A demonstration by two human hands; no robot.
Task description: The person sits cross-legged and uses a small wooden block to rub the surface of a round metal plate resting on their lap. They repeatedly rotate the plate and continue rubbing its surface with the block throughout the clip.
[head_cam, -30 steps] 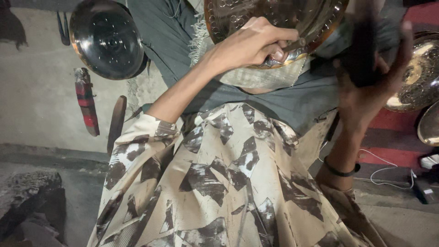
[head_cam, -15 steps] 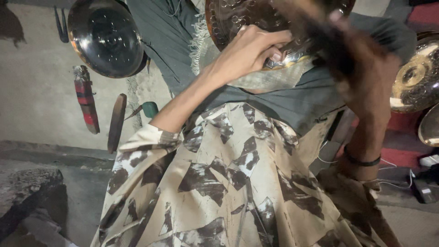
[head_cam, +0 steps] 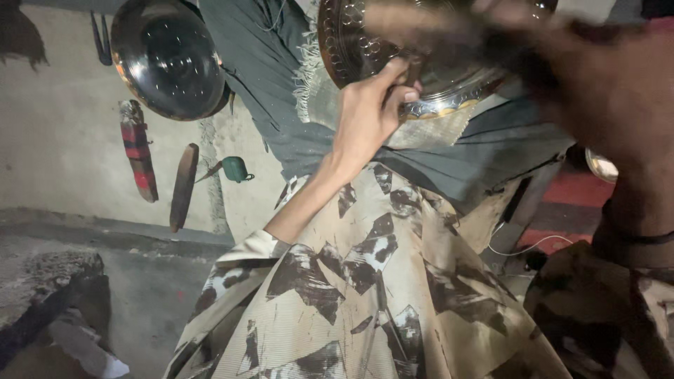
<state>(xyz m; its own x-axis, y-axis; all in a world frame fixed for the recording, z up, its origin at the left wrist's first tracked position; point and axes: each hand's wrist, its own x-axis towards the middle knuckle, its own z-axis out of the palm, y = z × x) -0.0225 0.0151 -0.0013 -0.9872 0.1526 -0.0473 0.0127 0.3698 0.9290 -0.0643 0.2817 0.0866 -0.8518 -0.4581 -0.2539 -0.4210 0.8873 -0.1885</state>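
A round embossed brass plate (head_cam: 351, 49) rests on a frayed grey cloth (head_cam: 428, 133) in my lap. My left hand (head_cam: 368, 116) presses against the plate's lower rim, fingers closed around a small metal punch (head_cam: 413, 70) whose tip touches the plate. My right hand (head_cam: 597, 84) is a motion blur at the upper right, above the plate, closed on a dark tool (head_cam: 435, 24) that smears across the plate's top. A black band (head_cam: 632, 235) circles my right wrist. My patterned beige sleeves fill the lower half of the view.
A dark shiny metal bowl (head_cam: 168, 56) lies on the concrete floor at upper left. Below it are a red-and-dark striped tool (head_cam: 138, 151), a wooden piece (head_cam: 184, 186) and a green-handled tool (head_cam: 235, 168). A white cable (head_cam: 519, 245) and another brass dish (head_cam: 602, 165) sit right; rubble (head_cam: 49, 281) lower left.
My right hand has swung up and leftward over the plate with the dark tool, blurring. My left hand has stayed on the plate's rim with the punch.
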